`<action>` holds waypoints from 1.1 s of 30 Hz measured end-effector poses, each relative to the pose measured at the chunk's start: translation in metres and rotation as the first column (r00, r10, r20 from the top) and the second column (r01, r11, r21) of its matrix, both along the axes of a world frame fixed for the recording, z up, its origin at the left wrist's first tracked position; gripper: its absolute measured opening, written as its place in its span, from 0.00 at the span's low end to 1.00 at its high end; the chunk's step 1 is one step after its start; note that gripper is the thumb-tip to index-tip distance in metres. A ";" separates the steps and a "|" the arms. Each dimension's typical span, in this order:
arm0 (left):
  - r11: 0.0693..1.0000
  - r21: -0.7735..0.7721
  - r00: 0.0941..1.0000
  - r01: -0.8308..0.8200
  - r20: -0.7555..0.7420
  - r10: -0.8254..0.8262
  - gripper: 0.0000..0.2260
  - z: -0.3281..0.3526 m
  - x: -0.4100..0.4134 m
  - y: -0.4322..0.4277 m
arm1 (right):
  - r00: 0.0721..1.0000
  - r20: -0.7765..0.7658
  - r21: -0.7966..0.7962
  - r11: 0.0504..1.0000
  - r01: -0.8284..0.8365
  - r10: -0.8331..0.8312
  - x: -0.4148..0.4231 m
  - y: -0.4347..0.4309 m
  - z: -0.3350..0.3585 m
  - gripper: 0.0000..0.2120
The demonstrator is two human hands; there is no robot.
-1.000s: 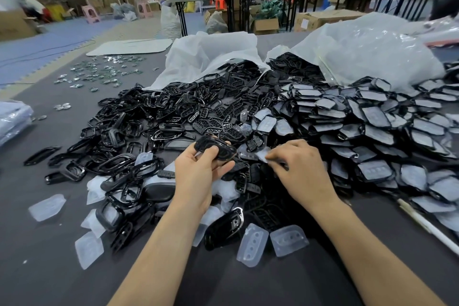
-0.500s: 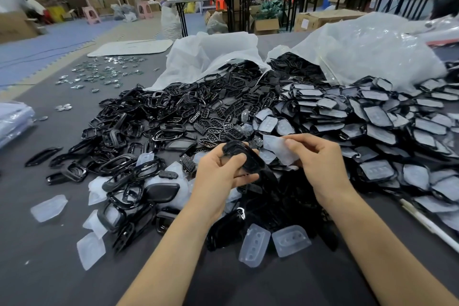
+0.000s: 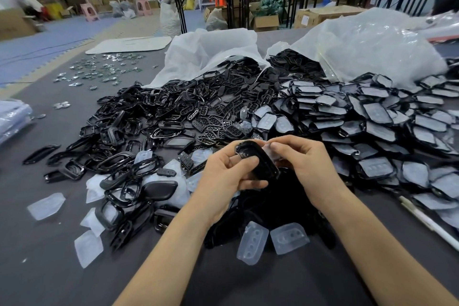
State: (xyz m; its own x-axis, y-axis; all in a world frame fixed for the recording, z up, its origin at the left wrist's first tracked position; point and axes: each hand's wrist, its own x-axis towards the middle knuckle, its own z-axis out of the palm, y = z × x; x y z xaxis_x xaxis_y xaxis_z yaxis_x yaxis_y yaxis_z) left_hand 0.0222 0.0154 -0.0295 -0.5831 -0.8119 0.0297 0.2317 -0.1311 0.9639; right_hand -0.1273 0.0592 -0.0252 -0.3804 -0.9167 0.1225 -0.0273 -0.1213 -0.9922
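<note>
The left hand (image 3: 228, 176) grips one black shell (image 3: 258, 159), fingers curled under it and the thumb laid across its near face; the shell is tilted, its hollow side up, held above the table (image 3: 49, 268) in front of the person. The right hand (image 3: 303, 164) meets it from the right, knuckles up and fingers bent; thumb and forefinger pinch one clear pad (image 3: 267, 148) against the shell's far end, so both hands are closed on their pieces and touch at the shell. Both forearms are bare and run in from the lower edge.

Just below the shell, nearer the person, two button pads (image 3: 252, 243) lie side by side, translucent; the left one shows four dimples in a row. Left of the shell lies a heap of black frames (image 3: 159, 117), too many to count, with several more clear pads scattered at its near edge. Right of the shell spreads a second heap of grey-faced pieces (image 3: 372, 117), overlapping like tiles. Beyond the shell two white bags (image 3: 206, 54) lie open, black parts spilling from both mouths. Far left of the shell small metal bits (image 3: 104, 69) are strewn; to its lower right lies one white stick (image 3: 427, 221). The cardboard boxes (image 3: 320, 16) behind the bags carry labels too small to read.
</note>
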 end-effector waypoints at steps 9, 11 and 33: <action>0.994 0.071 0.995 -0.081 0.062 0.076 0.11 -0.006 -0.004 -0.002 | 0.972 0.007 -0.034 0.972 0.233 -0.233 -0.010 -0.004 -0.002 0.11; 0.985 0.083 0.988 -0.149 0.058 0.144 0.11 -0.006 -0.003 -0.004 | 0.961 0.084 -0.033 0.963 0.268 -0.265 -0.014 -0.003 0.000 0.10; 0.948 0.124 0.953 -0.293 -0.038 0.300 0.10 -0.003 -0.001 -0.008 | 0.984 0.155 -0.049 0.994 0.098 -0.089 -0.008 0.002 0.004 0.08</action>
State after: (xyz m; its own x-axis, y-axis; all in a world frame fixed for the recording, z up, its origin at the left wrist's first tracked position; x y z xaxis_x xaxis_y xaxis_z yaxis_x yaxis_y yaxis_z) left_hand 0.0211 0.0071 -0.0323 -0.3158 -0.9476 -0.0488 0.3300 -0.1579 0.9307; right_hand -0.1355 0.0609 -0.0209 -0.4823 -0.8695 0.1068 0.1097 -0.1809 -0.9774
